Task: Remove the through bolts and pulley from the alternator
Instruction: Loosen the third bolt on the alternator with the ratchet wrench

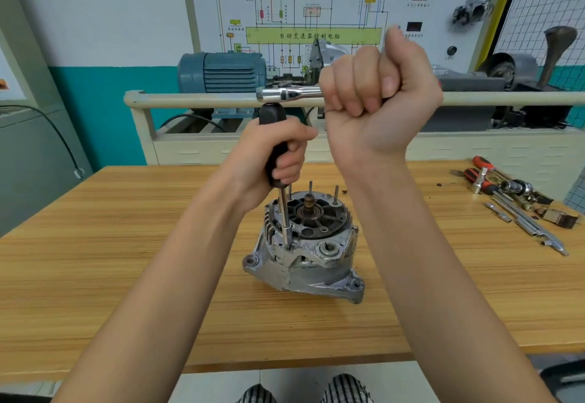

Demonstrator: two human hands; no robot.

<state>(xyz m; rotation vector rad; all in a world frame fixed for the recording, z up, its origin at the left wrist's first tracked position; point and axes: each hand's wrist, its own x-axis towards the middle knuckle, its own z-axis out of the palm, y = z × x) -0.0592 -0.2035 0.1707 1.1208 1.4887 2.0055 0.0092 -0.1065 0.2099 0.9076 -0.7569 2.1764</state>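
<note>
Alternator (304, 244) sat upright mid-surface (126, 260). Left hand (272, 152) fingers gripped driver (277, 149) on a through bolt (288, 247); right hand (373, 92) fingers clenched ratchet (288, 93). Other bolts (335, 195) stood proud, prob. loosened; pulley not visible.

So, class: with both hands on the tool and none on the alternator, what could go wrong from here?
1. The alternator stands loose on the table; with the right hand pulling the ratchet, it may twist or tip.
2. The long driver held by the left hand could lean, so its tip might slip off the bolt and round it.
</note>
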